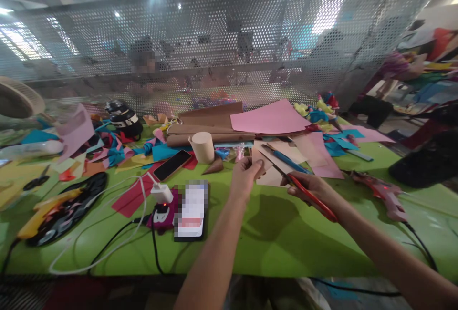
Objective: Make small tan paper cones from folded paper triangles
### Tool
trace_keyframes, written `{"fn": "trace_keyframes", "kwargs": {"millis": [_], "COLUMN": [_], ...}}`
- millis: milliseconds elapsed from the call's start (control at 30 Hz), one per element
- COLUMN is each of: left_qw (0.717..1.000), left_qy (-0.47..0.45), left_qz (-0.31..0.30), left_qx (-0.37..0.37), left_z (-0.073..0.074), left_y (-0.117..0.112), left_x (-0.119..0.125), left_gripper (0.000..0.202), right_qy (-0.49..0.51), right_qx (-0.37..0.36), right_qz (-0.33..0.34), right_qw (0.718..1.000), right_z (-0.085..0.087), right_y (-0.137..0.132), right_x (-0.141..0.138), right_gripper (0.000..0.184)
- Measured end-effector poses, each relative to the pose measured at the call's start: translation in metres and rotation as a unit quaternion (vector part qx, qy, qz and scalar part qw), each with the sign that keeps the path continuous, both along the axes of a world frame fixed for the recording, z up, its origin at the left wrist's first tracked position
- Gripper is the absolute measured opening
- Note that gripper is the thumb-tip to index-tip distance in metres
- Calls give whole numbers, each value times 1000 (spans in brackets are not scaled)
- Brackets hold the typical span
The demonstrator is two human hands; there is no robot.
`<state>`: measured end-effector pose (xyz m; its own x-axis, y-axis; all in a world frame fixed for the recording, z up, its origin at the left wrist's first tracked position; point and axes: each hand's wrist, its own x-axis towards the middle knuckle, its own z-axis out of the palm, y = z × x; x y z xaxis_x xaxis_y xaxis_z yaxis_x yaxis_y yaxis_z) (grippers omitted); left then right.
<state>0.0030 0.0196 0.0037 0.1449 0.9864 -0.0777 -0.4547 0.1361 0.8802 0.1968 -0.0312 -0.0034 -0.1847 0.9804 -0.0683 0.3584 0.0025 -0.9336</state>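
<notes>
My left hand [246,174] is closed in a pinch on a small piece of tan paper [258,157], held just above the green table [272,233]. My right hand [310,189] grips red-handled scissors [306,192]; their blades point up and left toward the tan paper. Both hands hover over the middle of the table, in front of a pile of tan and pink sheets.
A beige paper cylinder [202,147] and a small brown cone [213,167] stand behind my left hand. Two phones [171,165] [191,210], a charger with cables [161,192], glue guns [379,194] [43,210], black scissors [36,181] and coloured paper scraps litter the table. A perforated metal screen [229,47] runs behind.
</notes>
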Motion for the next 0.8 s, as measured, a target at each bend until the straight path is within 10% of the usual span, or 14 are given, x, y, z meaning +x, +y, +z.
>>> {"fn": "trace_keyframes", "kwargs": {"millis": [400,600,800], "left_qw": [999,997,996], "left_qy": [47,68,65], "left_qz": [2,27,28], "left_qx": [1,32,45], "left_z": [5,5,5], "left_y": [1,3,0], "left_x": [-1,-3,-4], "left_gripper": [41,41,36], "right_qy": [-112,-536,-598], "right_qx": [73,98,39], "right_qz": [-73,-167,-197], "right_qw": [988,821,776], "right_z": [15,47,45], "right_y": [12,57,88], "right_x": [21,102,157], "right_gripper": [45,36,38]}}
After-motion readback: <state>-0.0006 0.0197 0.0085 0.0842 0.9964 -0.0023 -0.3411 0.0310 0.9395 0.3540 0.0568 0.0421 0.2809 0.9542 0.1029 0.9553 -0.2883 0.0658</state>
